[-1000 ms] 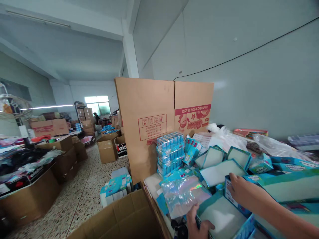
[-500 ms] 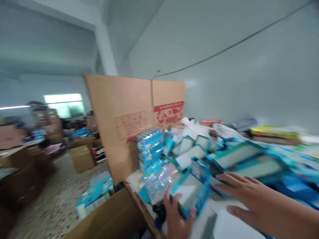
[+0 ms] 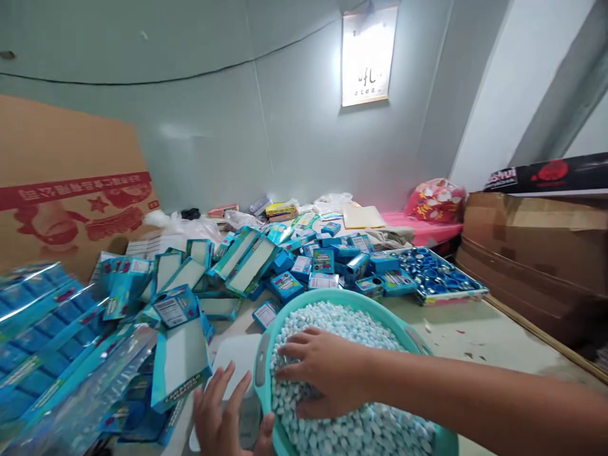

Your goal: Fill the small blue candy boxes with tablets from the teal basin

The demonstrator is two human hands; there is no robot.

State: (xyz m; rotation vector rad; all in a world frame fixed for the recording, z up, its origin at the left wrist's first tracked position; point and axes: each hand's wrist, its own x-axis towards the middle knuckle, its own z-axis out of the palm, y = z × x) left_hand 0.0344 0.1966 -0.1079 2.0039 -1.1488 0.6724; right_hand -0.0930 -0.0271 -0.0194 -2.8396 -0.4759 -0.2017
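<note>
A turquoise basin full of small pale blue and white pellets stands in front of me. My right hand lies palm down on the pellets, its fingers apart, with no held object showing. Left of the basin, my left hand is raised with fingers spread and nothing in it. A translucent white plastic container sits between that hand and the basin, partly hidden by both. Near my left fingers is an open blue display box with a white inside.
Small blue boxes lie heaped behind the basin. A tray of blue round pieces stands to the right. At left are plastic-wrapped blue packs and a tall cardboard box. Brown cartons border the table's right side.
The view has swung right, bringing the basin into sight. My right hand is now on the pellets. My left hand, earlier at a blue display box, is now beside the basin.
</note>
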